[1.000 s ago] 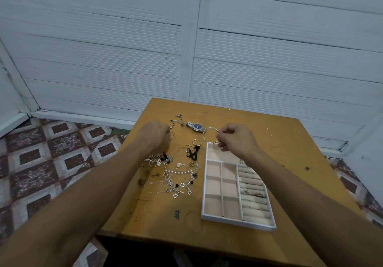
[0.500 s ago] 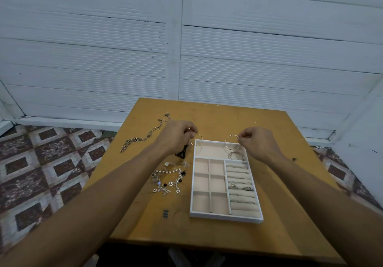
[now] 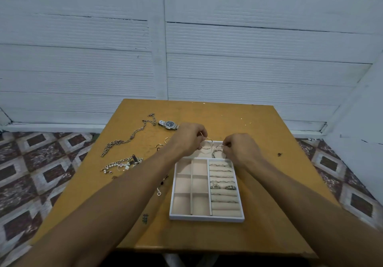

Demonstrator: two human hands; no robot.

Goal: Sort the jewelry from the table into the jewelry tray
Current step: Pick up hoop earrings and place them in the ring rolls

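On your far left a long chain [image 3: 124, 141] lies stretched across the table [image 3: 269, 125], running from the left edge up toward the back. Nearer you, a tangle of pearls and chains [image 3: 122, 164] sits in a heap. A watch [image 3: 169, 124] lies at the back, just beside the chain's far end and just behind your left hand. A few small hoops [image 3: 160, 146] lie between the heap and your left wrist. A heart pendant [image 3: 159, 193] shows just beside your left forearm, near the tray's left wall.

Your left hand [image 3: 187, 139] is curled, with fingertips pinching a thin gold bangle [image 3: 207, 145]. You hold it over the far end of the tray [image 3: 207, 218]. I cannot tell whether it touches the tray floor.

Your right hand [image 3: 241, 149] is curled too, and it pinches a silver bangle [image 3: 216, 152] just beside the gold one. This one is over the right part of the same far compartment. It may be more than one band; the frame is too small to tell.

The tray sits right of centre on the table. Its six square compartments on the left hold nothing visible. The padded rolls on the right carry several rings [image 3: 215, 186].
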